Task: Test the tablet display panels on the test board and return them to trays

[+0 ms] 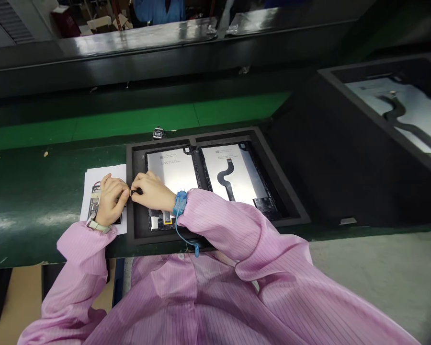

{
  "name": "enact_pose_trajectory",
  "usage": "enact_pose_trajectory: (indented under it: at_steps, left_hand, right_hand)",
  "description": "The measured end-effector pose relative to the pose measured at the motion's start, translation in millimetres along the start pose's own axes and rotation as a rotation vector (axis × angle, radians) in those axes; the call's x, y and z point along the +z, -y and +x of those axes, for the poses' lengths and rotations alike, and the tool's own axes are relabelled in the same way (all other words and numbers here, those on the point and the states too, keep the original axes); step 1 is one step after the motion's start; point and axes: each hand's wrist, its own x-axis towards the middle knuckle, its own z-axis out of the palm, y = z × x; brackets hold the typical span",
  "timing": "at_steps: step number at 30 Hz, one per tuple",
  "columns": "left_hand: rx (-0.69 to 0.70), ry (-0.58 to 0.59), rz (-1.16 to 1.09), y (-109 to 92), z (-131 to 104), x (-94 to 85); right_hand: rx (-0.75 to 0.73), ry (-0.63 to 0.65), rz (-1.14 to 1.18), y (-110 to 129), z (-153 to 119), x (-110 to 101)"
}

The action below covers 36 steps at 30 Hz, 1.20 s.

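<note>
Green conveyor bench: a small black part [136, 192] is pinched between right hand [151, 191] and left hand [109, 200], over the black tray's [215, 230] left edge. Right-side panel [237, 175] already carries its cable; the panel [175, 170] under the right hand shows none.

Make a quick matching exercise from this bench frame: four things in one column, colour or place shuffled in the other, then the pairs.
Things
1. wrist strap
2. foam tray
3. paper sheet
4. flex cable

Colour or place
A. white, under the left hand
B. black, curving over the tray's right-hand panel
C. blue, on the right hand's wrist
D. black, holding two silver panels on the green belt

Pairs: 1-C, 2-D, 3-A, 4-B
</note>
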Motion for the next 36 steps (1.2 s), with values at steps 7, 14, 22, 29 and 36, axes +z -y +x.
enact_pose_trajectory:
  at_steps: [7, 14, 22, 29, 36]
  left_hand:
    - [-0.003, 0.009, 0.055, 0, -1, 1.5]
    - [0.003, -0.003, -0.014, 2, -3, 1.6]
    - [-0.380, -0.870, -0.069, 3, 2, -7.9]
    - [-0.406, -0.020, -0.329, -57, 18, 13.0]
    - [-0.767, 0.070, -0.726, -73, 41, 36.4]
  right_hand:
    - [-0.029, 0.002, -0.011, -4, -1, 3]
    - [-0.033, 0.008, -0.005, -6, 1, 4]
    - [-0.006, -0.101, -0.058, -20, 0, -45]
    - [0.168, -0.297, -0.284, -64, 4, -87]
    - [0.082, -0.343, -0.287, -46, -11, -108]
